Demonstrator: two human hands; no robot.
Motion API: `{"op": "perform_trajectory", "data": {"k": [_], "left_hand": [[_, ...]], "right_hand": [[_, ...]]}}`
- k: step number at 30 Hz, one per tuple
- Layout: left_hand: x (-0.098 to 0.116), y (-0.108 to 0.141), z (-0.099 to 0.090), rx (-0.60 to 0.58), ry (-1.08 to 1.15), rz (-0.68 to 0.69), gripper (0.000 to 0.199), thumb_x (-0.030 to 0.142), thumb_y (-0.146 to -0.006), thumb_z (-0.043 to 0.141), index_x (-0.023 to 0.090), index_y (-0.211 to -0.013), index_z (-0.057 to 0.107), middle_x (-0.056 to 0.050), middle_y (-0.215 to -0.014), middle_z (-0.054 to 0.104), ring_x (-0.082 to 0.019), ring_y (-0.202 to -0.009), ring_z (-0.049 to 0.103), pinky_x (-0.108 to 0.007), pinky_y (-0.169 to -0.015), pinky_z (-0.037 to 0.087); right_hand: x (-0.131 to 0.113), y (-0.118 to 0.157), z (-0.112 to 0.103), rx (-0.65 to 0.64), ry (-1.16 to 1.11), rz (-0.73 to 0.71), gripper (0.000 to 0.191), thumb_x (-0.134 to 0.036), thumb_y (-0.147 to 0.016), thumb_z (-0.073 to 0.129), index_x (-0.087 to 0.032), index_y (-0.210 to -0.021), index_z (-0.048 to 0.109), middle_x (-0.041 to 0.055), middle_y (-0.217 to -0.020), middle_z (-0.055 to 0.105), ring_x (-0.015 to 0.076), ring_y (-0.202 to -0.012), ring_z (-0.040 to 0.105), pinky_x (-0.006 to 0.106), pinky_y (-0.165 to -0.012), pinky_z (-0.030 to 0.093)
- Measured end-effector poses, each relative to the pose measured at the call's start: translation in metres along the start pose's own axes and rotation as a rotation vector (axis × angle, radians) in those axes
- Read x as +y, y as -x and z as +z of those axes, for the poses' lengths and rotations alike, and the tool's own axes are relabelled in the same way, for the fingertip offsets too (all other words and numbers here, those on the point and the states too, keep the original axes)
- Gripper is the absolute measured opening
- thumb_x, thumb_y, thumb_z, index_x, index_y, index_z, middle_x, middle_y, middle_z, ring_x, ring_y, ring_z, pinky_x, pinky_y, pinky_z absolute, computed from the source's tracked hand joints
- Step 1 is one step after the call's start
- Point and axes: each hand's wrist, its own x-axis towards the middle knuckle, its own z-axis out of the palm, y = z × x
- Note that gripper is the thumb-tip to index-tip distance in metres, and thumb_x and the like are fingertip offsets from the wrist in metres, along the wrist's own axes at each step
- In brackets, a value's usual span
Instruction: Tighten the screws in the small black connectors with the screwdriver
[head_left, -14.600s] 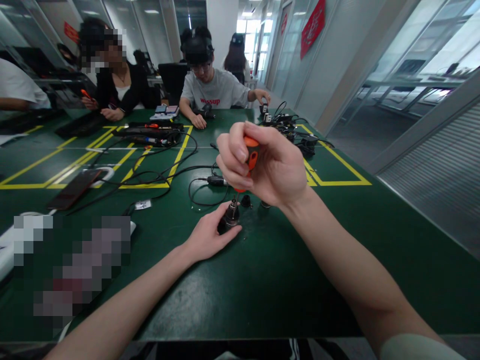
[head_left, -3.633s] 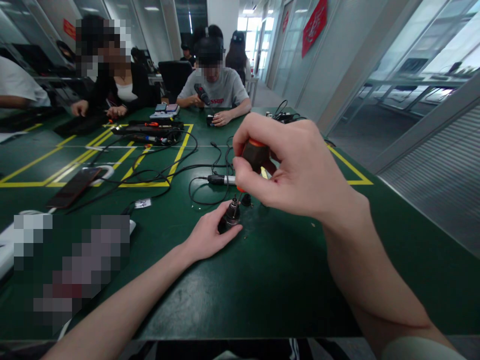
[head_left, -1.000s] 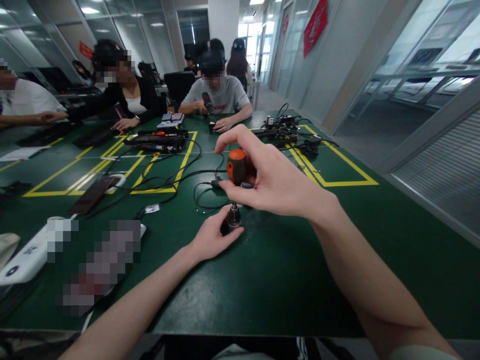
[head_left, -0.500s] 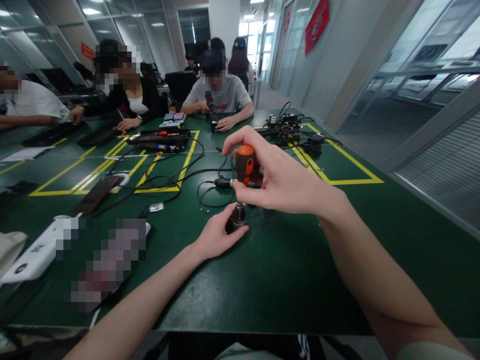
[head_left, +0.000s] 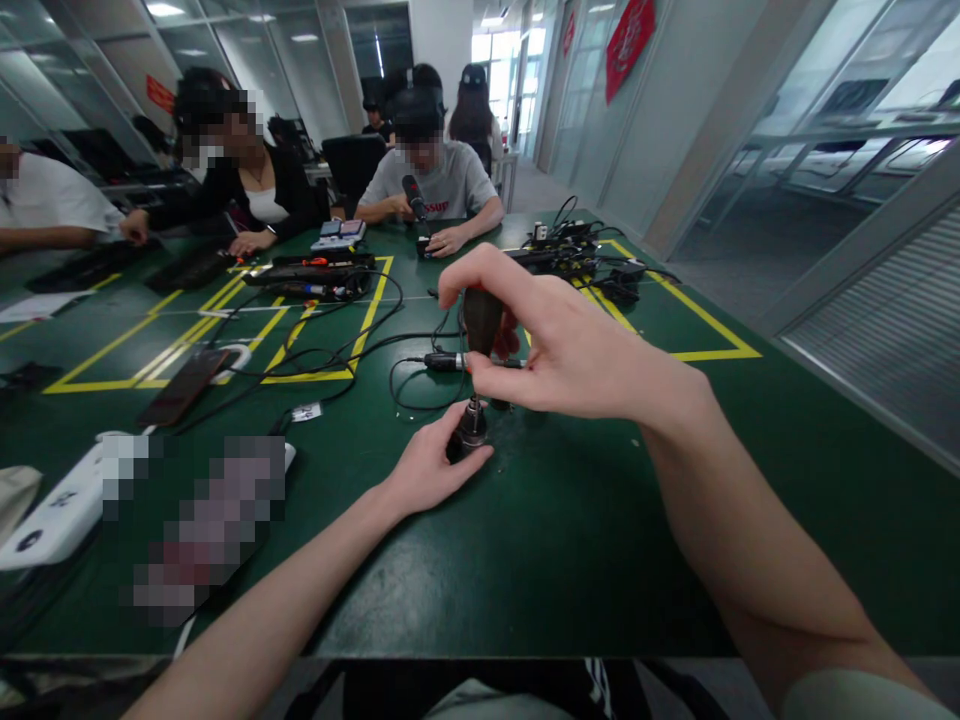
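My right hand (head_left: 574, 345) is closed around the dark handle of a screwdriver (head_left: 481, 318), which stands nearly upright with its shaft pointing down. Below it, a small dark cylindrical metal part (head_left: 473, 430) rests on the green table (head_left: 555, 560). My left hand (head_left: 429, 465) pinches this part between thumb and fingers. The screwdriver's lower end meets the top of the part; the tip itself cannot be made out. Just behind my hands lies a slim black tool with a cable (head_left: 442, 361).
Cables (head_left: 341, 360) run across the table to the left. A phone (head_left: 184, 388), a white power strip (head_left: 64, 500) and a blurred-out object (head_left: 217, 520) lie there. Black cables (head_left: 566, 250) are heaped at the back right. A co-worker (head_left: 431, 190) sits opposite, holding a tool.
The screwdriver handle has turned and tilted in my right hand: its orange end showed before, and now a dark side does. My left hand keeps its hold; the view has shifted slightly.
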Motion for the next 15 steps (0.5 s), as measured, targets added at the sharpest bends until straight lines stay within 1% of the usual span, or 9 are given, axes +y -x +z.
{"op": "perform_trajectory", "data": {"k": [2, 4, 5, 9, 11, 12, 14, 15], "left_hand": [[0.0000, 0.0000, 0.0005, 0.001, 0.005, 0.000, 0.048, 0.039, -0.095, 0.066, 0.021, -0.138, 0.057, -0.007, -0.111, 0.079, -0.023, -0.097, 0.076, -0.037, -0.090, 0.058], [0.0003, 0.0000, 0.0008, 0.000, 0.011, -0.002, 0.050, 0.039, -0.095, 0.066, 0.022, -0.140, 0.056, -0.008, -0.114, 0.079, -0.024, -0.101, 0.076, -0.037, -0.092, 0.058], [0.0005, 0.0001, 0.0007, -0.002, 0.014, -0.004, 0.051, 0.039, -0.095, 0.067, 0.022, -0.141, 0.055, -0.008, -0.115, 0.079, -0.024, -0.102, 0.076, -0.037, -0.093, 0.058], [0.0016, 0.0003, -0.0002, -0.005, 0.016, -0.010, 0.053, 0.039, -0.095, 0.067, 0.022, -0.143, 0.054, -0.007, -0.115, 0.079, -0.024, -0.102, 0.077, -0.039, -0.096, 0.058], [0.0017, 0.0003, -0.0005, -0.008, 0.015, -0.012, 0.053, 0.039, -0.095, 0.067, 0.021, -0.143, 0.054, -0.007, -0.114, 0.080, -0.024, -0.101, 0.077, -0.039, -0.095, 0.058], [0.0016, 0.0003, -0.0005, -0.008, 0.016, -0.011, 0.053, 0.039, -0.095, 0.066, 0.021, -0.143, 0.054, -0.008, -0.114, 0.080, -0.024, -0.101, 0.077, -0.039, -0.095, 0.058], [0.0012, 0.0001, -0.0004, -0.006, 0.019, -0.006, 0.053, 0.039, -0.095, 0.066, 0.020, -0.143, 0.054, -0.008, -0.114, 0.080, -0.024, -0.102, 0.077, -0.038, -0.094, 0.058], [0.0010, 0.0000, -0.0003, -0.004, 0.021, -0.003, 0.052, 0.039, -0.095, 0.066, 0.020, -0.142, 0.054, -0.008, -0.114, 0.080, -0.024, -0.101, 0.077, -0.038, -0.093, 0.058]], "right_hand": [[-0.0006, 0.0000, 0.0000, 0.028, 0.031, -0.008, 0.021, -0.021, -0.091, 0.061, -0.023, -0.111, 0.054, -0.0017, -0.087, 0.060, 0.0158, -0.070, 0.054, 0.031, -0.067, 0.041], [-0.0018, -0.0005, 0.0001, 0.056, 0.066, -0.001, 0.012, -0.028, -0.096, 0.062, -0.023, -0.105, 0.056, -0.0010, -0.085, 0.062, 0.0167, -0.071, 0.055, 0.031, -0.067, 0.039], [-0.0025, -0.0009, 0.0003, 0.070, 0.089, 0.012, 0.012, -0.033, -0.098, 0.063, -0.023, -0.102, 0.057, -0.0006, -0.083, 0.063, 0.0175, -0.071, 0.056, 0.031, -0.067, 0.038], [-0.0043, -0.0024, 0.0017, 0.133, 0.212, 0.096, 0.026, -0.047, -0.102, 0.062, -0.022, -0.095, 0.060, 0.0014, -0.075, 0.063, 0.0206, -0.070, 0.059, 0.031, -0.066, 0.034], [-0.0052, -0.0029, 0.0030, 0.149, 0.243, 0.123, 0.027, -0.047, -0.101, 0.062, -0.022, -0.093, 0.061, 0.0020, -0.073, 0.062, 0.0209, -0.069, 0.060, 0.031, -0.065, 0.033], [-0.0058, -0.0031, 0.0038, 0.148, 0.243, 0.128, 0.024, -0.045, -0.101, 0.061, -0.022, -0.094, 0.061, 0.0020, -0.073, 0.062, 0.0208, -0.069, 0.059, 0.031, -0.065, 0.033], [-0.0075, -0.0033, 0.0054, 0.137, 0.224, 0.130, 0.015, -0.036, -0.100, 0.059, -0.022, -0.101, 0.061, 0.0015, -0.076, 0.062, 0.0205, -0.068, 0.059, 0.032, -0.064, 0.033], [-0.0085, -0.0032, 0.0061, 0.133, 0.212, 0.128, 0.013, -0.032, -0.099, 0.057, -0.022, -0.107, 0.060, 0.0011, -0.078, 0.062, 0.0202, -0.068, 0.058, 0.032, -0.064, 0.033]]}}
